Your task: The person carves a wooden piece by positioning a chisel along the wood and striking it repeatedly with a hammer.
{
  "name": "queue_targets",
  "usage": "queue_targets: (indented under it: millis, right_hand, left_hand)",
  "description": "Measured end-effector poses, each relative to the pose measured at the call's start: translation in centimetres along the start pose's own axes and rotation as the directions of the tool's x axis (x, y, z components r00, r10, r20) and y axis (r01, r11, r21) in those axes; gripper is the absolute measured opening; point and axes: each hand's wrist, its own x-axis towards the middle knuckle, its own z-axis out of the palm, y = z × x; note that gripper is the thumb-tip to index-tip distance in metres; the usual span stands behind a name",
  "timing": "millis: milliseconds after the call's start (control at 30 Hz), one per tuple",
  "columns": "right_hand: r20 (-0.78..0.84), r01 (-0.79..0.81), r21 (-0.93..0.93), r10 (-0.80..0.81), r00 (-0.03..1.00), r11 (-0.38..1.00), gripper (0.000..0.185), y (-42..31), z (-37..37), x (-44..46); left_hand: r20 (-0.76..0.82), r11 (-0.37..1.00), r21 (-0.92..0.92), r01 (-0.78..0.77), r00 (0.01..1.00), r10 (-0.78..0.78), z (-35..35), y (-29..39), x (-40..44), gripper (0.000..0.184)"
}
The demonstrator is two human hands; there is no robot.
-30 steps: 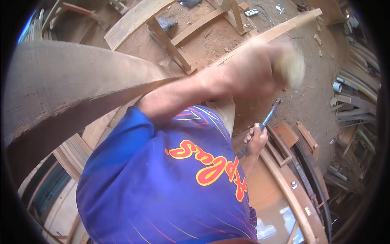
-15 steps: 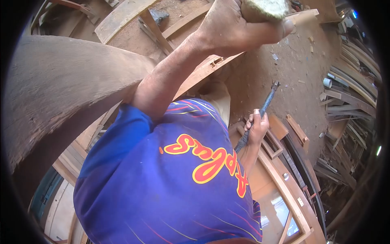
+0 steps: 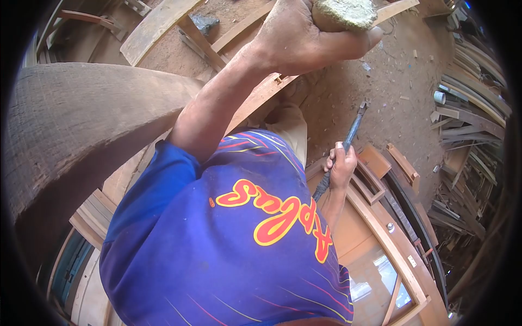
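Note:
In my left hand [image 3: 293,43], raised at the top of the view, is a thick round wooden mallet [image 3: 348,12] with a pale, frayed end toward me. My fingers curl around it, the thumb along its lower side; its far part is out of view. My right hand [image 3: 341,165] is closed around a long, narrow chisel [image 3: 356,125], with a dark wrapped grip and a bluish shaft. Its metal tip slants up and away, over the ground and touching nothing. A timber with a cut slot [image 3: 261,98] lies below my left forearm.
A large curved wooden plank [image 3: 103,100] rises close on my left. At lower right lies a wooden door frame [image 3: 380,233] with glass panels. Stacked wood strips [image 3: 478,125] and a white cup-like piece [image 3: 439,97] are at right. Boards [image 3: 157,30] lie ahead on the dirt floor.
The view has shifted slightly. The left hand with the mallet sits a little further left in view. Both hands keep their hold, and the chisel's tip points much the same way.

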Motion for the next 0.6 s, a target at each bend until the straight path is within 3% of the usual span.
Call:
queue_targets:
  millis: [233, 333, 433, 500, 600]
  right_hand:
    - [-0.017, 0.007, 0.026, -0.007, 1.0, 1.0, 0.019, 0.6, -0.4, 0.1]
    - [-0.016, 0.016, 0.026, -0.015, 1.0, 1.0, 0.019, 0.6, -0.5, -0.1]
    - [-0.021, 0.014, 0.0, -0.014, 1.0, 1.0, 0.018, 0.1, -0.3, -0.1]
    - [-0.004, 0.031, -0.01, -0.031, 1.0, 0.999, 0.018, -0.2, -0.3, -0.1]
    - [-0.001, 0.052, -0.038, -0.052, 0.999, 0.998, 0.018, -1.2, -0.1, -0.1]
  left_hand:
    - [-0.133, 0.983, -0.137, -0.119, 0.986, 0.101, 0.6, -0.7, -0.2, 0.006]
    - [0.02, 0.993, -0.116, 0.001, 1.0, 0.001, -0.7, -0.2, 0.2, 0.006]
    - [0.139, 0.995, -0.096, -0.018, 0.99, 0.032, -0.7, -0.1, 0.2, 0.007]
    - [-0.052, 0.998, -0.061, -0.007, 0.999, 0.004, 0.9, -0.4, -0.3, 0.008]
    - [-0.086, 1.0, -0.023, -0.007, 0.996, 0.005, 0.9, -0.1, -0.4, 0.007]
